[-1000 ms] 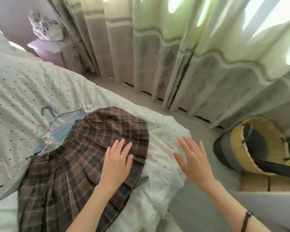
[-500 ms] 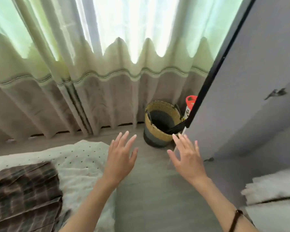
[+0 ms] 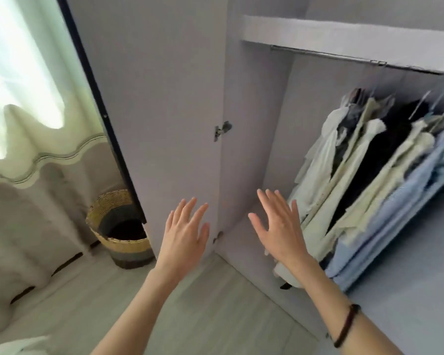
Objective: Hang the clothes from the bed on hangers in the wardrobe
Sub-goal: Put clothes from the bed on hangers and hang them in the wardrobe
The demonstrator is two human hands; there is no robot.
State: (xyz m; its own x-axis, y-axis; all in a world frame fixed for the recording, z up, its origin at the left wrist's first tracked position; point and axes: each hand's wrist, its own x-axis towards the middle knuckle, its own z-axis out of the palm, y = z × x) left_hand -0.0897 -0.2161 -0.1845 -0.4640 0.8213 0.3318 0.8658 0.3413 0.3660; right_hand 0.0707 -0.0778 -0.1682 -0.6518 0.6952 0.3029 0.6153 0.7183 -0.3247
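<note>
As you faced the open wardrobe (image 3: 254, 139), both hands were spread flat and held nothing. The hanging clothes (image 3: 374, 175) and rail (image 3: 326, 54) lay up and to the right, nearer your right hand (image 3: 280, 229) than your left hand (image 3: 183, 234); the bed's clothes were out of view.

View: swung off the bed and plaid skirt, both gone from frame, onto the open wardrobe (image 3: 254, 124). Hanging clothes (image 3: 369, 188) newly visible just beyond the right hand (image 3: 280, 234). Left hand (image 3: 183, 237) lifted off the skirt, now before the wardrobe door. Basket (image 3: 121, 231) now left of both hands.
</note>
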